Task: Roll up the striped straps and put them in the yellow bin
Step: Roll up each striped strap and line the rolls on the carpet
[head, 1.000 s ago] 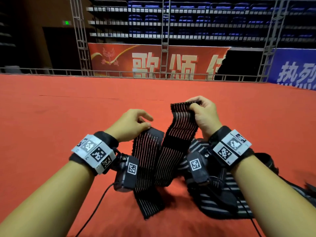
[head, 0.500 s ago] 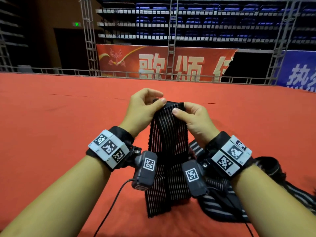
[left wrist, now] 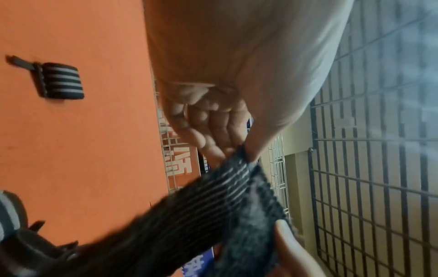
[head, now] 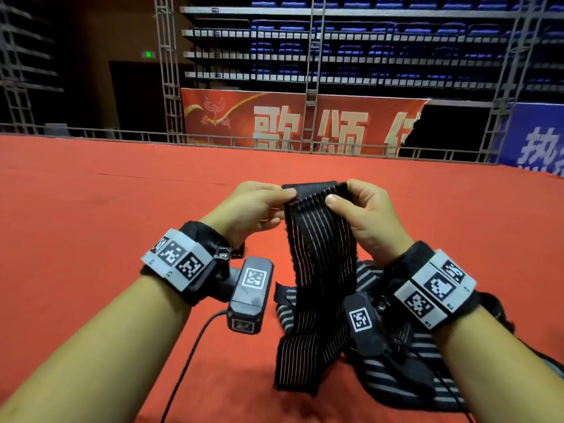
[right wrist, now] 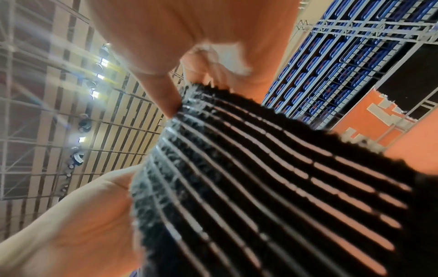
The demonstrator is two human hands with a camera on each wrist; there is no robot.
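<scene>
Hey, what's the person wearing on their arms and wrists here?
The forearms are bare, no sleeves. Each wrist has a fuzzy black band: the left wrist band and the right wrist band both carry pale grey blocks printed with black-and-white square codes. Under each wrist hangs a black camera box bearing a similar tag; a black cable trails from the left one.

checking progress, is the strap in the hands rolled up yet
Barely begun: both hands pinch its top end, folded over, while the strap hangs unrolled.

- Strap [right wrist: 272, 187], black with pale stripes, fills the lower right
- Right hand [right wrist: 147, 46] pinches its frayed top edge, a fingertip [right wrist: 169, 105] on the corner
- Blue seats [right wrist: 331, 61] and an orange banner [right wrist: 369, 120] behind
</scene>
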